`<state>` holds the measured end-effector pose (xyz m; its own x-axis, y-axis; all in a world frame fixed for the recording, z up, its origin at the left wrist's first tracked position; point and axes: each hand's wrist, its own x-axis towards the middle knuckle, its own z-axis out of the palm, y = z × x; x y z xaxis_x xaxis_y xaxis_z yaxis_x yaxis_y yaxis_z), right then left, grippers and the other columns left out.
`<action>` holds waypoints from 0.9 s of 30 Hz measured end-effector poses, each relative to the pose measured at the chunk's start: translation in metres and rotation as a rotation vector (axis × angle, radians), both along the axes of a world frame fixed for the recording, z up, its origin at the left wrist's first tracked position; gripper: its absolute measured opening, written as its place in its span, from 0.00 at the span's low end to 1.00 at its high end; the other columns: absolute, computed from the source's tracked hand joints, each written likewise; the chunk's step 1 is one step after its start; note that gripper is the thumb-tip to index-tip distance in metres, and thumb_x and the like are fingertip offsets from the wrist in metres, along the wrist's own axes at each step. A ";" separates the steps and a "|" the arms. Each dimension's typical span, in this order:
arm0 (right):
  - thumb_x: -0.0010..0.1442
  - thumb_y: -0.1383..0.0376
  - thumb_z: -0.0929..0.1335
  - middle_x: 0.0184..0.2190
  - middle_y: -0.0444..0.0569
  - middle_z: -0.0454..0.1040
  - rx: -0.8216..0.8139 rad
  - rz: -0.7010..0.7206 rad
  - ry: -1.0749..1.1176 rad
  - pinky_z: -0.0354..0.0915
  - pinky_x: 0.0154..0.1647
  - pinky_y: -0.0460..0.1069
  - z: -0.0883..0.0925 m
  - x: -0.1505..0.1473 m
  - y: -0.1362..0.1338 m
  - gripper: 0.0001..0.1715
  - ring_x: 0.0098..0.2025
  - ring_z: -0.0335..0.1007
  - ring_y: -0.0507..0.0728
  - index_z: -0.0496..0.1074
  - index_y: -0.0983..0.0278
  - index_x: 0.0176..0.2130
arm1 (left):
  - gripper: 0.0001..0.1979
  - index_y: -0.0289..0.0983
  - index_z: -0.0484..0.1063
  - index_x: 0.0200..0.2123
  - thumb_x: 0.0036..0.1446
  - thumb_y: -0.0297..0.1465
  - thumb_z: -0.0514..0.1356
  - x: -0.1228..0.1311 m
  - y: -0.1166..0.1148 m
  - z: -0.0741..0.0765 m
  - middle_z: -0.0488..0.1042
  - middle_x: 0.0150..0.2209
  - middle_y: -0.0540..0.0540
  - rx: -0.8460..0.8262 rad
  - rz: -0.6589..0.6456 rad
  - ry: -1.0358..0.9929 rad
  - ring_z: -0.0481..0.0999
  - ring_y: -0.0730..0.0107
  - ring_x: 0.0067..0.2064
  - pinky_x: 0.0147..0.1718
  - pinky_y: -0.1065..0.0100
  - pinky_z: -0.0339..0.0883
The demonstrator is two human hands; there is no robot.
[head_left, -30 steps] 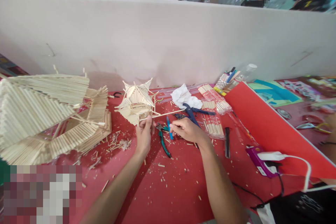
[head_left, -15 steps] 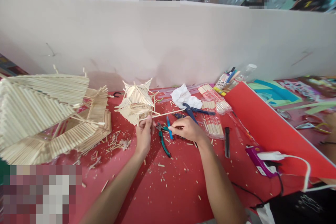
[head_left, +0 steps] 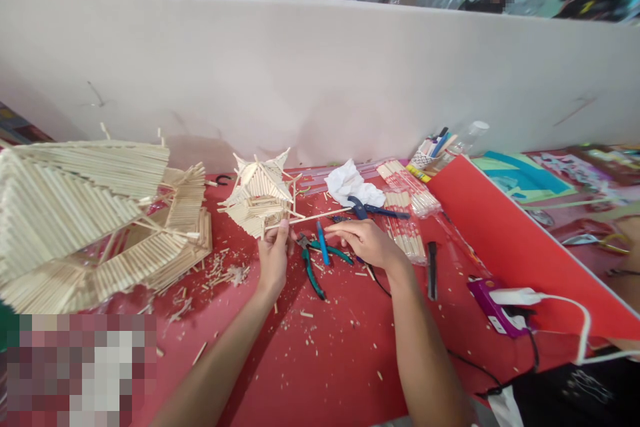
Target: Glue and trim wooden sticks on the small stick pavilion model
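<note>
My left hand (head_left: 274, 260) is closed on the lower edge of a small wooden-stick house model (head_left: 260, 190) with a pointed, layered roof. A long thin stick (head_left: 320, 216) sticks out to the right from beside the thumb. My right hand (head_left: 367, 240) is just right of a blue pen (head_left: 323, 243), its fingers stretched toward the pen and apart from it. Cutting pliers with green handles (head_left: 314, 273) lie open on the table, partly under the pen. Behind the right hand is a dark blue glue gun (head_left: 380, 211), partly hidden.
A larger stick-built model (head_left: 75, 213) fills the left side. Stick packs (head_left: 406, 227), crumpled tissue (head_left: 345, 181) and a dark cutter (head_left: 433, 271) lie right of centre. A red board (head_left: 530, 247) and purple power strip (head_left: 500, 310) stand farther right. Wood scraps litter the red table (head_left: 320, 373).
My right hand has drawn back to the right, away from the blue pen, and its fingers have straightened. My left hand and the small model stay in place.
</note>
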<state>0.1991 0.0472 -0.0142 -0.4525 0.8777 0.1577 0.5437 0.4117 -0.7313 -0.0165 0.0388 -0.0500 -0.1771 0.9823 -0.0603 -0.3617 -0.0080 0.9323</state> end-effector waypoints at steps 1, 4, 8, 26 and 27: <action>0.67 0.68 0.64 0.42 0.47 0.84 0.023 -0.014 -0.009 0.70 0.41 0.47 -0.001 0.002 0.000 0.16 0.37 0.80 0.55 0.80 0.60 0.46 | 0.24 0.36 0.70 0.20 0.55 0.49 0.66 0.000 0.000 0.000 0.66 0.19 0.52 0.006 -0.003 -0.001 0.57 0.80 0.19 0.19 0.74 0.51; 0.64 0.68 0.68 0.40 0.46 0.84 0.057 -0.075 -0.039 0.69 0.44 0.47 -0.002 0.005 0.001 0.11 0.42 0.81 0.57 0.82 0.59 0.39 | 0.24 0.36 0.70 0.21 0.55 0.49 0.66 0.000 0.001 0.000 0.65 0.19 0.53 0.015 -0.007 -0.006 0.56 0.80 0.19 0.18 0.74 0.50; 0.63 0.67 0.70 0.34 0.45 0.84 0.046 -0.149 -0.074 0.67 0.39 0.46 -0.001 0.007 0.002 0.09 0.36 0.80 0.56 0.81 0.58 0.34 | 0.24 0.36 0.70 0.21 0.54 0.50 0.67 0.000 0.001 0.000 0.65 0.19 0.53 0.012 -0.002 -0.006 0.56 0.79 0.19 0.19 0.73 0.50; 0.62 0.73 0.67 0.45 0.48 0.82 -0.020 -0.067 -0.102 0.69 0.49 0.50 -0.006 0.004 0.005 0.17 0.47 0.78 0.57 0.79 0.58 0.46 | 0.24 0.36 0.70 0.22 0.55 0.49 0.65 0.000 -0.001 0.001 0.65 0.19 0.53 0.018 -0.009 0.009 0.56 0.80 0.19 0.18 0.73 0.49; 0.62 0.72 0.68 0.42 0.48 0.82 -0.012 -0.076 -0.104 0.69 0.47 0.49 -0.006 0.003 0.006 0.13 0.44 0.78 0.57 0.80 0.59 0.43 | 0.24 0.36 0.70 0.21 0.55 0.49 0.65 0.001 -0.001 0.002 0.65 0.19 0.53 0.017 -0.009 0.011 0.56 0.80 0.19 0.18 0.73 0.49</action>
